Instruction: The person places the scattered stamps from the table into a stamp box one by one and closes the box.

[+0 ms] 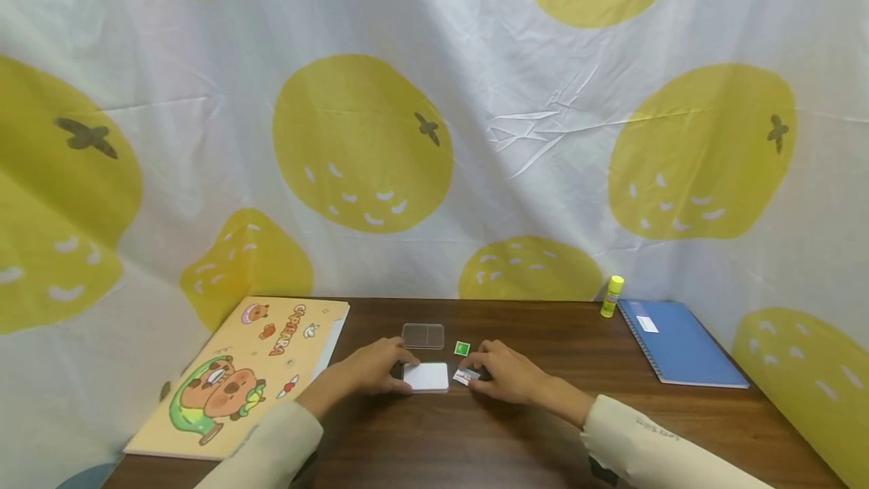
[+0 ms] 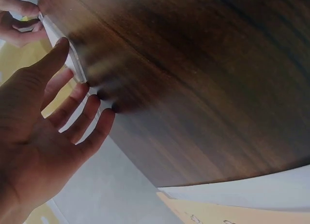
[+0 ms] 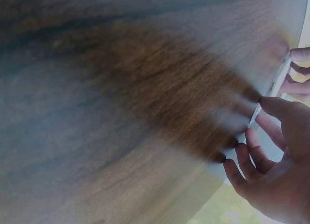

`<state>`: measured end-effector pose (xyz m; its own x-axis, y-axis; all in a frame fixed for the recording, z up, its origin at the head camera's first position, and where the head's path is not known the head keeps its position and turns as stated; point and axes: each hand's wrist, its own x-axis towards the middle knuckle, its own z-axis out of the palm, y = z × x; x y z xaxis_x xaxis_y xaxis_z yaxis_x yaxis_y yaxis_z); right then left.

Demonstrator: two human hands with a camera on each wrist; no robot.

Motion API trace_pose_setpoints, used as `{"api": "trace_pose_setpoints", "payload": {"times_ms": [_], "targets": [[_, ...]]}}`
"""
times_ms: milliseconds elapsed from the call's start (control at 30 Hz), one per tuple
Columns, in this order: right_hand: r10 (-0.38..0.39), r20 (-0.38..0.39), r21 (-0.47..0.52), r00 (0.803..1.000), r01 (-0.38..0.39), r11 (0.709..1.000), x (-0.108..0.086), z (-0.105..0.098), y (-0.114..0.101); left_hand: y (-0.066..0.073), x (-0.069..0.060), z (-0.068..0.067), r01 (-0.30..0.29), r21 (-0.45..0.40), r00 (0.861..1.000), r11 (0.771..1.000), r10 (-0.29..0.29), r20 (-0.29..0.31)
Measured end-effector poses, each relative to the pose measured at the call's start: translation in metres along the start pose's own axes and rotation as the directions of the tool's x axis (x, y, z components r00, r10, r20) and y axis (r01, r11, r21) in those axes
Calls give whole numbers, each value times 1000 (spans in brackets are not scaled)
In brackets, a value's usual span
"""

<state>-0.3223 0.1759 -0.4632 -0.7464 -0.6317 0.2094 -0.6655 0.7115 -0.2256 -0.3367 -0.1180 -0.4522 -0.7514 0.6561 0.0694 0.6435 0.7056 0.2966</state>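
A white rectangular pad (image 1: 426,376) lies on the table, its left end between the thumb and index finger of the left hand (image 1: 380,368). Just right of it, the right hand (image 1: 505,373) holds a small printed piece (image 1: 466,376) by its edges between thumb and index finger. Behind these lie a small green square with a white border (image 1: 462,349) and a clear flat case (image 1: 423,336). In the left wrist view the left hand (image 2: 53,117) has its thumb at the pad's edge, other fingers loosely bent. The right hand (image 3: 281,156) appears in the right wrist view, its piece hard to make out.
A cartoon folder (image 1: 271,361) lies at the left of the dark wooden table (image 1: 407,444). At the right rests a blue spiral notebook (image 1: 686,345), with a yellow glue stick (image 1: 612,296) standing near its back-left corner. A fruit-patterned curtain (image 1: 516,172) hangs behind.
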Motion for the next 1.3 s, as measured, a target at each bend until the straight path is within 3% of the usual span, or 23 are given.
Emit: {"api": "trace_pose_setpoints", "payload": {"times_ms": [400, 700, 833, 1000, 1300], "targets": [[-10, -1, 12, 1000, 10, 1000, 1, 0, -2, -1, 1, -2, -10, -32, 1000, 999, 10, -9], [-27, -26, 136, 999, 31, 990, 5, 3, -1, -4, 1, 2, 9, -40, 1000, 999, -9, -13], [-18, -64, 256, 998, 34, 966, 8, 3, 0, -3, 1, 0, 16, -29, 1000, 999, -16, -12], [37, -57, 382, 998, -13, 924, 11, 3, 0, -1, 2, -2, 19, -10, 1000, 1000, -19, -4], [33, -19, 462, 999, -20, 887, 20, -6, -1, -2, 2, 0, 29, -18, 1000, 999, -29, -4]]}}
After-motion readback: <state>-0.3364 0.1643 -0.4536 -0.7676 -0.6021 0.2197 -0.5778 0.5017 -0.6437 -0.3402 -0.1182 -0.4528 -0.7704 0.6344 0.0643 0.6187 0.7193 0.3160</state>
